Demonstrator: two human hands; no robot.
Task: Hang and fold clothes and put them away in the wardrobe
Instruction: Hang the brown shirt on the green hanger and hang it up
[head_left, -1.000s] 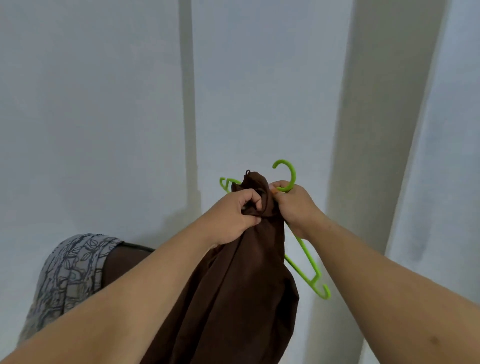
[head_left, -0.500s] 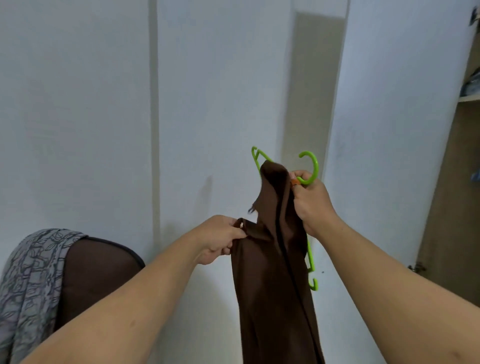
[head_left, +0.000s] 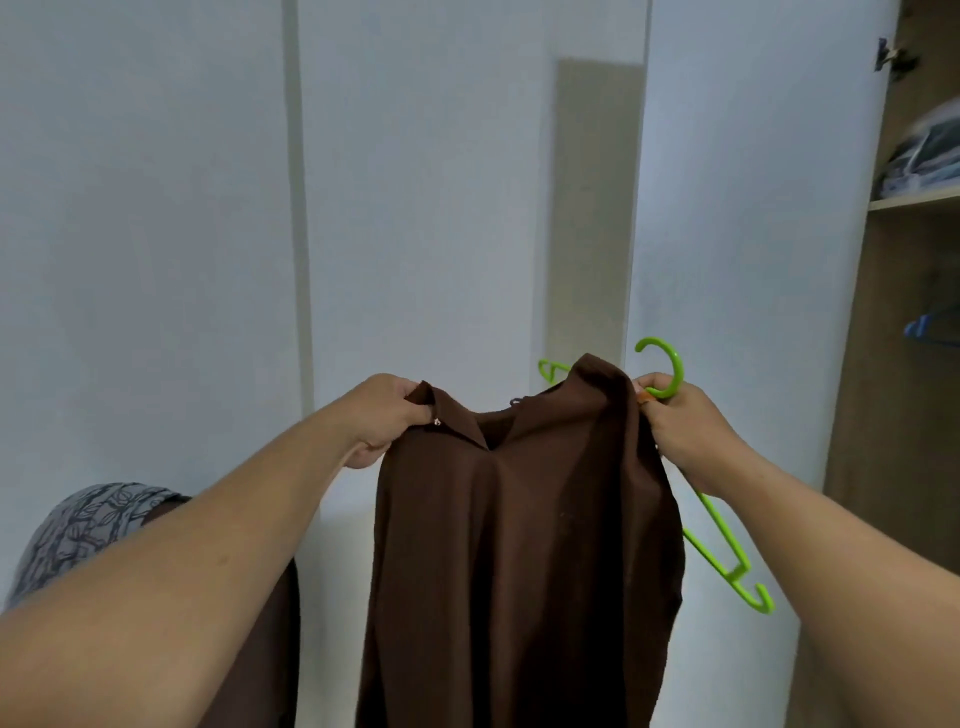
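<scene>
Before the white wardrobe doors (head_left: 426, 208), in the head view, a brown shirt (head_left: 519, 545) is held up at chest height; its collar end is pinched by the left hand (head_left: 387, 418), fingers curled round the cloth; the other shoulder is draped over a green hanger (head_left: 724, 540), whose neck, just under the hook, is gripped by the right hand (head_left: 685, 428) together with the cloth beside it; one arm of the hanger is seen poking out behind the shirt, the other slanting down to the right, bare. Shelves with folded clothes (head_left: 924, 150) are seen in the open wardrobe at far right; a patterned cloth (head_left: 83, 525) lies lower left. Only one shoulder is judged to be seated; if the left pinch is released before the collar is drawn over the bare arm, the shirt could slide off the tilted hanger.
</scene>
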